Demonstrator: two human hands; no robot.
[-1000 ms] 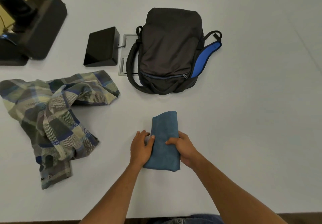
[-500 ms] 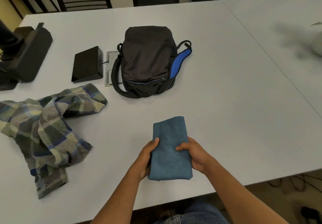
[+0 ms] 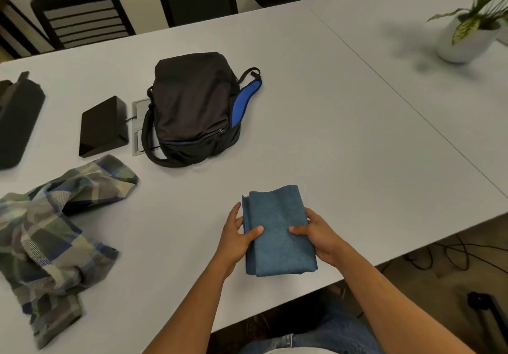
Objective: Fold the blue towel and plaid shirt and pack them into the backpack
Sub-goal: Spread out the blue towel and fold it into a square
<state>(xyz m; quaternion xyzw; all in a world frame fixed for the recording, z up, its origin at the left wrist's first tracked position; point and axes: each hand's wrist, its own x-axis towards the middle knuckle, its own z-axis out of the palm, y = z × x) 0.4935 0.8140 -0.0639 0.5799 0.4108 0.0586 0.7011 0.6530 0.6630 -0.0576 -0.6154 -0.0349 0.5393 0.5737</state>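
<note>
The blue towel [image 3: 277,230] is folded into a narrow rectangle and sits near the front edge of the white table [image 3: 330,122], on your side of the backpack [image 3: 192,106] and well apart from it. Your left hand [image 3: 236,239] grips the towel's left long edge: the thumb lies curled over the top face and the fingers run along the side and beneath the fabric. Your right hand [image 3: 319,236] grips the opposite long edge in the same manner, thumb on top and fingers wrapped under. Whether the towel rests on the table or is raised slightly off it cannot be determined. The backpack lies flat with its dark front panel facing up, its front pocket zip drawn across, and a blue-lined strap showing along its right side. The plaid shirt [image 3: 52,232] lies unfolded and crumpled to the left of the backpack and nearer to you, apart from the towel. A black box [image 3: 103,126] stands just left of the backpack, beside a grey floor-type table hatch [image 3: 138,128] that the backpack partly covers. A black stand base [image 3: 16,122] sits further left of the backpack. A potted plant [image 3: 472,20] stands far to the backpack's right. Chairs [image 3: 82,15] line the table edge beyond the backpack.
</note>
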